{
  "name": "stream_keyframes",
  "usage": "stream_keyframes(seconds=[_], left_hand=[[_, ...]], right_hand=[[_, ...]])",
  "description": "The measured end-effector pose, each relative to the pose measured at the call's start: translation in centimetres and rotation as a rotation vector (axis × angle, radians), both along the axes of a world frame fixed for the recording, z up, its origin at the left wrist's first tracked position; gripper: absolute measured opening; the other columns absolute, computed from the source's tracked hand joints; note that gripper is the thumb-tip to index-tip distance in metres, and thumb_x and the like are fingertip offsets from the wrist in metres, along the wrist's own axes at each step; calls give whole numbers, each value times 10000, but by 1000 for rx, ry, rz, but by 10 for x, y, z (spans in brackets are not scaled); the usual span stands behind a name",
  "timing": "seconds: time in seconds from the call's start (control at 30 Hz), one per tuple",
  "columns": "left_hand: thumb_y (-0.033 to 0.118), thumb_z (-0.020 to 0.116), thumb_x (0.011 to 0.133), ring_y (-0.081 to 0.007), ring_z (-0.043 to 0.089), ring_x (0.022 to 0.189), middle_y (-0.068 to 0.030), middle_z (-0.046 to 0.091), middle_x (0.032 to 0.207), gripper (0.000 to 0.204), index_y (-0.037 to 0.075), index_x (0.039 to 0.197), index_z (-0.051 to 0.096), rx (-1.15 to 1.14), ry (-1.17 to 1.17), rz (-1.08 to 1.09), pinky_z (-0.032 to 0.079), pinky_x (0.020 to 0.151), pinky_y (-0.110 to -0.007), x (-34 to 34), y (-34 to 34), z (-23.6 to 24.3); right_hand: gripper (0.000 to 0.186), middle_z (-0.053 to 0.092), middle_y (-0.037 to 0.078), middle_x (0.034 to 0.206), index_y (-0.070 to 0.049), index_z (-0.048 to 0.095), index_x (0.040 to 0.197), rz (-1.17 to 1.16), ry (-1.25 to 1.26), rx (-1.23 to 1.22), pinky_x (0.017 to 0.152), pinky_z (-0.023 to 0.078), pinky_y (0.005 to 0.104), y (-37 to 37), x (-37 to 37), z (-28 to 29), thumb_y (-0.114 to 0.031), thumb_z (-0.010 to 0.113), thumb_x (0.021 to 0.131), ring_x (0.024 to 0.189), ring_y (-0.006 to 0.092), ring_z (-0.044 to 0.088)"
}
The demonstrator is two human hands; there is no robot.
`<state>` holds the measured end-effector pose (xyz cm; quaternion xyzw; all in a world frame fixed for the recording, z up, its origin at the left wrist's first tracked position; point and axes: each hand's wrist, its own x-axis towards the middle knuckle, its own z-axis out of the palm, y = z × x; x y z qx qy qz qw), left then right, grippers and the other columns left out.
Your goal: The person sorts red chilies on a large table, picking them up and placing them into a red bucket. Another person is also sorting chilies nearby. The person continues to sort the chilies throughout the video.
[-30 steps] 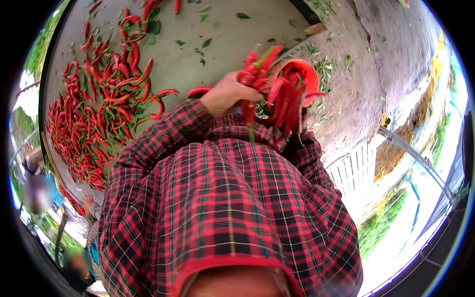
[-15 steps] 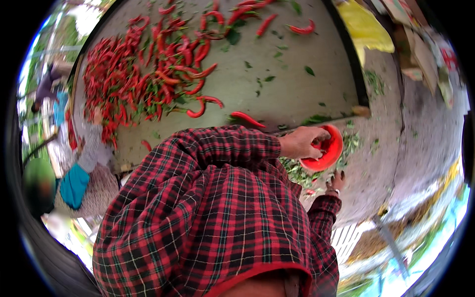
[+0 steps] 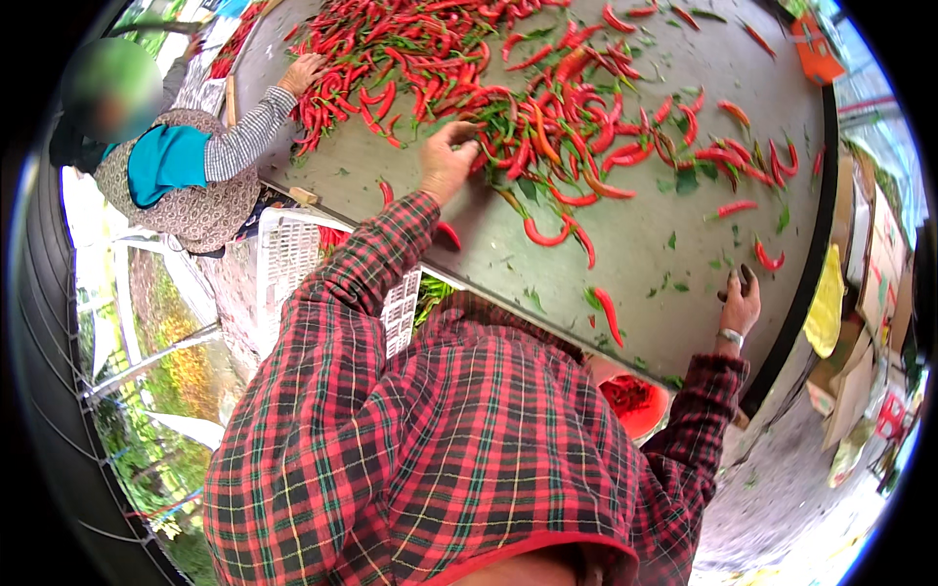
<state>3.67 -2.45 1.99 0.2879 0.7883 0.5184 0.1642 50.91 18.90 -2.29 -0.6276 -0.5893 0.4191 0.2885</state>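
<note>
A heap of red chili peppers (image 3: pixel 562 122) with green stems and leaves lies on the grey tabletop (image 3: pixel 469 234). At its near left edge is my left hand (image 3: pixel 449 161), palm down, thumb and fingers apart and slightly bent; I see nothing held in it. My right hand (image 3: pixel 740 308) is over the right part of the table, fingers spread and empty, with a single chili (image 3: pixel 769 256) just beyond it. Another chili (image 3: pixel 608 316) lies near the front edge. Below that edge, partly hidden by my body, stands a red bucket (image 3: pixel 660 418) with red chilies inside.
At the far left a co-worker's hand (image 3: pixel 301 73) touches the larger chili pile (image 3: pixel 410 49). A white plastic crate (image 3: pixel 283 259) stands under the table's front edge, left of me. Cardboard boxes (image 3: pixel 865 293) and a yellow bag (image 3: pixel 826 308) are beyond the dark right rim.
My view has turned left and up over the table. The left hand has let go of the red bucket and moved to the chilies; the right hand has risen from near the floor to the table.
</note>
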Motion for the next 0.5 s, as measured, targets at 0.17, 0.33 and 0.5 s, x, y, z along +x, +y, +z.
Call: stream_keyframes(seconds=[0.17,0.33,0.5], left_hand=[[198,689,789,-194,652,909,-106,682,993,358,23,1097,633,-213,144,159,510,828,-314,-116,4,-15],[447,719,738,-275,633,988,-150,669,1060,606,20,1154,611,-653,223,204,484,874,-377,-180,10,-46],[401,738,688,-285,629,1000,-164,657,1082,629,26,1174,598,-727,180,87,483,866,-384,-191,37,-87]], right_hand=[[538,659,199,978,-107,569,1239,76,-613,254,789,494,417,85,-67,-48,-410,671,806,892,327,629],[442,661,198,955,-106,647,1055,156,-921,223,809,487,441,107,-105,-55,-397,716,729,937,358,614],[353,672,147,932,-82,644,1028,112,-630,208,739,509,396,108,-94,-49,-205,656,697,796,311,647]])
